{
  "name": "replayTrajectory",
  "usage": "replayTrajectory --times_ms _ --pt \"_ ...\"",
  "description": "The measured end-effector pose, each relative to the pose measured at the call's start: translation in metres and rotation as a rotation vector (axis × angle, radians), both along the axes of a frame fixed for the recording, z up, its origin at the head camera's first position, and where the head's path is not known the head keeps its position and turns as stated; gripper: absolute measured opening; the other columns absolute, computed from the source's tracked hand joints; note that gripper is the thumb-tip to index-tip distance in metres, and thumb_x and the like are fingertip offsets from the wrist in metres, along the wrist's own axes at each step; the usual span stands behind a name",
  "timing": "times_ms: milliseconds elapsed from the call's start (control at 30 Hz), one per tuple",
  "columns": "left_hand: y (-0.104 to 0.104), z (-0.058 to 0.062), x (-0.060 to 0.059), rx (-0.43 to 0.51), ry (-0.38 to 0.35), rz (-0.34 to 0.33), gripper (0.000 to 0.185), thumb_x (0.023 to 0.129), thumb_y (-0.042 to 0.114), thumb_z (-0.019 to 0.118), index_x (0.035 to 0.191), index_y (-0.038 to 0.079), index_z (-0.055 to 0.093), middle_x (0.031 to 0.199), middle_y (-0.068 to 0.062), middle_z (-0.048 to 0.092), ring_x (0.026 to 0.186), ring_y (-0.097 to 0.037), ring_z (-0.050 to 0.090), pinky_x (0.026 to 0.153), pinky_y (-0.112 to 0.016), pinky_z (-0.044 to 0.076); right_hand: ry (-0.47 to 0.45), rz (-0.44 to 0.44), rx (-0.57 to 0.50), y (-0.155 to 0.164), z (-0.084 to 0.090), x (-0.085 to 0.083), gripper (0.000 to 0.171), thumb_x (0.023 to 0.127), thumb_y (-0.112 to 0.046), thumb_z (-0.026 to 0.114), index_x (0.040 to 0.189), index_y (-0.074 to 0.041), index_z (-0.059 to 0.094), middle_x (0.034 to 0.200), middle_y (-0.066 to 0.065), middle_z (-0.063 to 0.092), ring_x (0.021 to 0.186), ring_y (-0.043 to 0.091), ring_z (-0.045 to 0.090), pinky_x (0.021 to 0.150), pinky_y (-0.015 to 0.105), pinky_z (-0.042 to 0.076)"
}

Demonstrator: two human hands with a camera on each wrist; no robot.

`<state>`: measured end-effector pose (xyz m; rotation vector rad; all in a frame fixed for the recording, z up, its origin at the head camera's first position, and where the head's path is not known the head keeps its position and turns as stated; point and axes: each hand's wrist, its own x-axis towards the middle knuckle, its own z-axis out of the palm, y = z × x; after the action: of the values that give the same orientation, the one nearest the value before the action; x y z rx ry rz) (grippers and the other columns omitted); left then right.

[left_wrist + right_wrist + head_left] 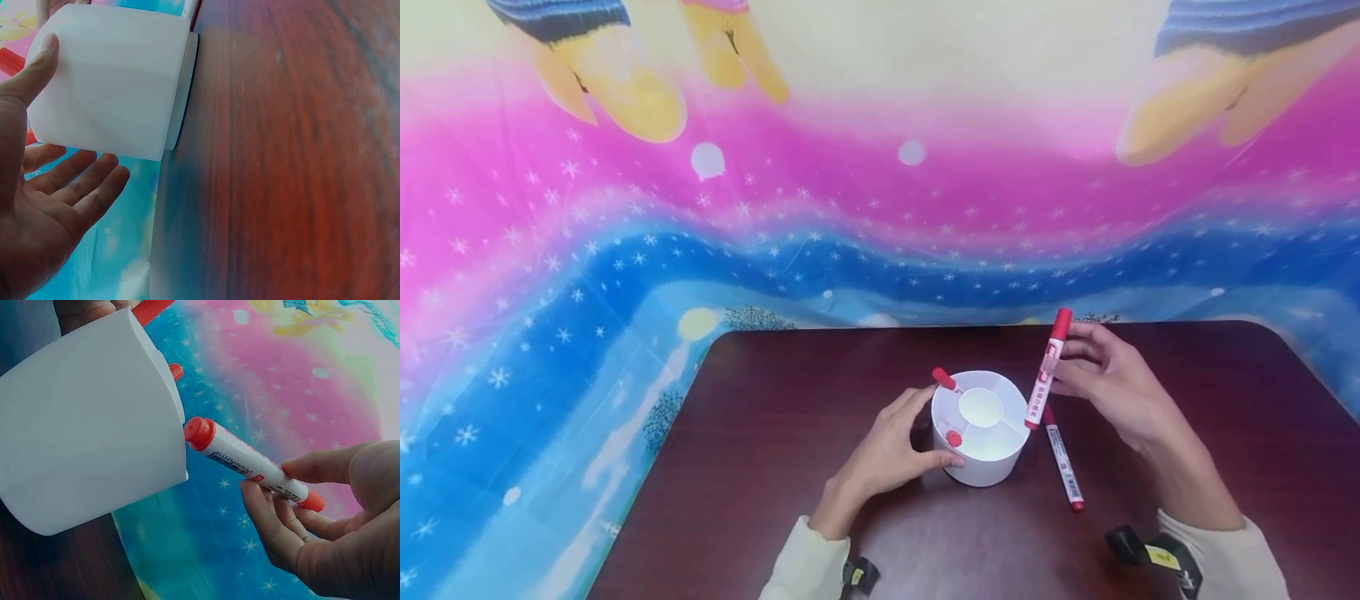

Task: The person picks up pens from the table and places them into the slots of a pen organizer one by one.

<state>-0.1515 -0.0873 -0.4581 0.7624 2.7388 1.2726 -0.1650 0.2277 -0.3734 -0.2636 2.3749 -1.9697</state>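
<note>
A round white pen holder (979, 467) with divided compartments around a central ring stands on the table. My left hand (887, 446) holds its left side, thumb on the near wall; in the left wrist view the other fingers (94, 187) stretch along its side. Two red-capped markers, one at the back left (943, 379) and one at the front left (953, 437), sit in the holder. Between thumb and fingertips my right hand (1112, 383) pinches a red-and-white marker (250, 465), tilted, red cap up. Its lower end is close by the holder's right rim; contact is unclear.
Another red-and-white marker (1063, 467) lies on the dark reddish-brown table (737, 467), right of the holder and partly behind the held marker. A colourful printed cloth (850, 192) hangs behind the table. Black wrist straps (1157, 554) sit at the light sleeves.
</note>
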Motion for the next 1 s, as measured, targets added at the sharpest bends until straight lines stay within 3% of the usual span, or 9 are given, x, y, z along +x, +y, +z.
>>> replayTrajectory --times_ms 533,1000 --pt "0.0011 -0.0005 -0.0008 0.007 -0.011 0.007 0.097 0.080 0.049 0.095 0.162 0.029 0.047 0.142 0.007 0.061 0.126 -0.011 0.061 0.108 -0.035 0.058 -0.020 -0.022 0.015 -0.0004 -0.0016 0.0005 0.053 0.103 -0.007 0.071 0.146 -0.001 0.041 0.112 -0.002 0.064 0.092 0.009 0.077 0.084 0.027 0.066" --pt "0.0006 -0.0008 0.0003 0.028 -0.016 0.004 0.100 0.081 0.047 0.095 0.164 0.025 0.045 0.143 0.005 0.062 0.128 -0.013 0.063 0.108 -0.034 0.059 -0.078 -0.021 0.030 -0.0054 -0.0040 -0.0008 0.051 0.106 -0.010 0.068 0.145 0.006 0.041 0.114 0.003 0.062 0.094 0.008 0.075 0.085 0.033 0.067"
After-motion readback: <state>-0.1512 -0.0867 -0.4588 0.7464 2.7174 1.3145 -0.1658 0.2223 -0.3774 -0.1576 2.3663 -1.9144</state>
